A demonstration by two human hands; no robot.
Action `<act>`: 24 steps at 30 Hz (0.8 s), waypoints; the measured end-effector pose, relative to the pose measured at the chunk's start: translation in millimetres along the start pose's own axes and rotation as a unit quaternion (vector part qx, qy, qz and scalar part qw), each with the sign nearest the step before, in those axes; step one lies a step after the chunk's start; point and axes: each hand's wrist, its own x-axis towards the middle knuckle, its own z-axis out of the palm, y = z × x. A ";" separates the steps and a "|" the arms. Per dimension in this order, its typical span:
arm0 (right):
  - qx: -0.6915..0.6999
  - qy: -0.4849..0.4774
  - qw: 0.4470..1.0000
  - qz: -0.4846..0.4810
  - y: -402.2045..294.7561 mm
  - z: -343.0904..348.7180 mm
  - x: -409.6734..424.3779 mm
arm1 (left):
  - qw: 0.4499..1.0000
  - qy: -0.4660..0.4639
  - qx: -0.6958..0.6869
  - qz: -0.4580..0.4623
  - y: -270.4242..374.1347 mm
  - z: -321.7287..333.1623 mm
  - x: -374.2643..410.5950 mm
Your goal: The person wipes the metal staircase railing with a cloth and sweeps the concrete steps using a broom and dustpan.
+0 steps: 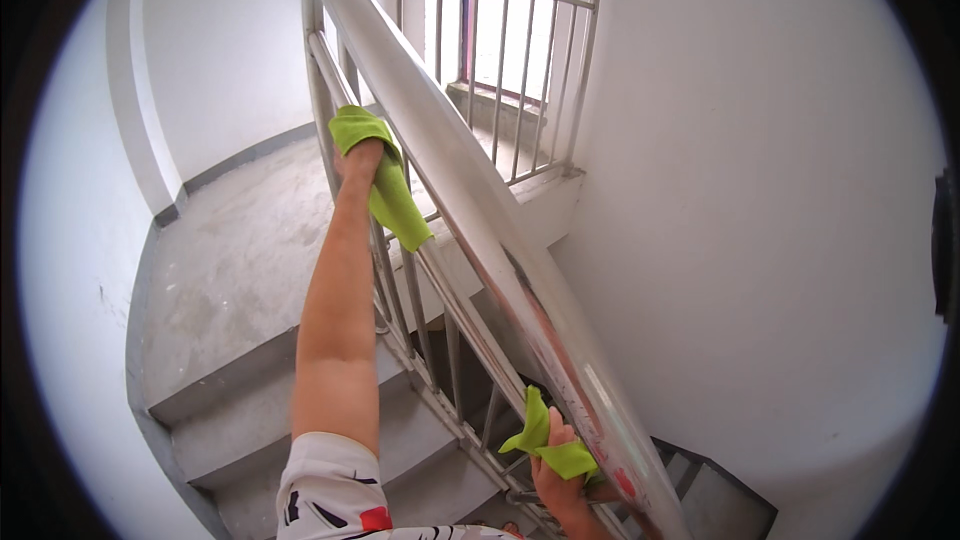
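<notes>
My left hand (361, 157) is wrapped over the slim second rail (471, 324) of a metal stair railing, pressing a lime-green cloth (401, 199) onto it. Part of that cloth covers the fingers, and a long end trails down along the rail. Lower down, my right hand (559, 484) grips another lime-green cloth (566, 457) beneath the thick handrail (442, 142). Its fingertips show between two folds of the cloth, close to the second rail; whether they touch the rail cannot be told. The shiny handrail slants between the arms and the right wall, reflecting red and dark patches.
Concrete steps (247, 405) climb to a landing (225, 262) on the left, edged by a grey skirting band. Upright balusters (420, 315) stand under the rails. Beyond, a second railing (517, 75) fronts a bright window (517, 22). A white wall (750, 202) rises at right, above descending stairs (712, 495).
</notes>
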 end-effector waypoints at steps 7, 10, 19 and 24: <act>0.015 0.048 0.998 -0.024 -6.1 17.8 43.5 | 0.997 0.028 -0.026 0.073 2.9 4.5 -63.1; 0.004 0.011 1.000 -0.001 -24.9 16.1 73.7 | 0.979 0.031 -0.192 0.066 17.7 -19.4 -142.5; 0.065 -0.006 0.998 -0.002 -58.2 29.8 138.3 | 0.917 0.003 -0.388 0.087 -27.6 8.4 -255.7; 0.048 -0.023 0.999 0.008 -37.5 24.8 96.0 | 0.967 -0.084 -0.162 0.175 -71.3 22.5 -308.1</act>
